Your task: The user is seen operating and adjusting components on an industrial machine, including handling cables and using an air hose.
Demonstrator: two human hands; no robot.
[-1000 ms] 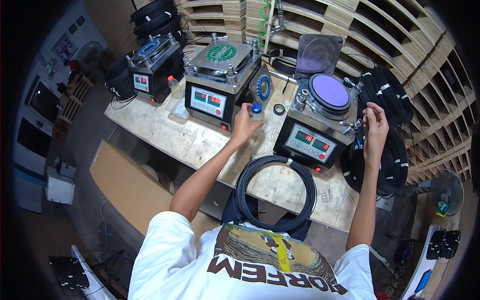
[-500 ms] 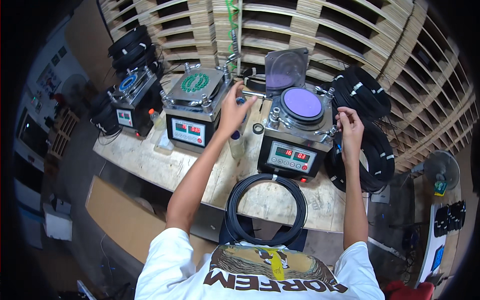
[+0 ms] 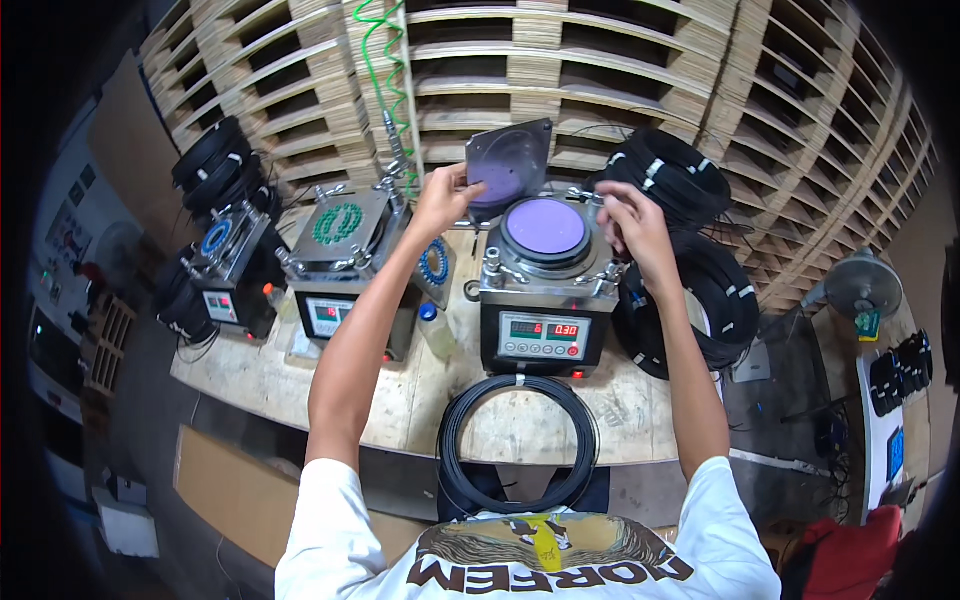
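Far left of the bench: small polishing machine with a blue disc on top, stack of black cable coils behind it. Next over: second machine with green-dotted fixture plate, lid clamped flat, red display on the front.

Left arm runs up from the lower edge, elbow nearly straight, crossing in front of that second machine. Left hand raised to the lower-left edge of the upright square lid plate, fingers curled onto that edge, thumb side toward the camera — looks pinched on the plate, contact not fully clear.

Centre: third machine directly ahead, purple round pad exposed on top, lid plate standing tilted up behind it. Blue-capped bottle sits between the two machines. Black cable coil lies flat at the near bench edge.

Right arm extends forward along the machine's right side. Right hand at the top-right corner clamp, fingers bent together; can't tell what they grip. Loose black coils just right of it.
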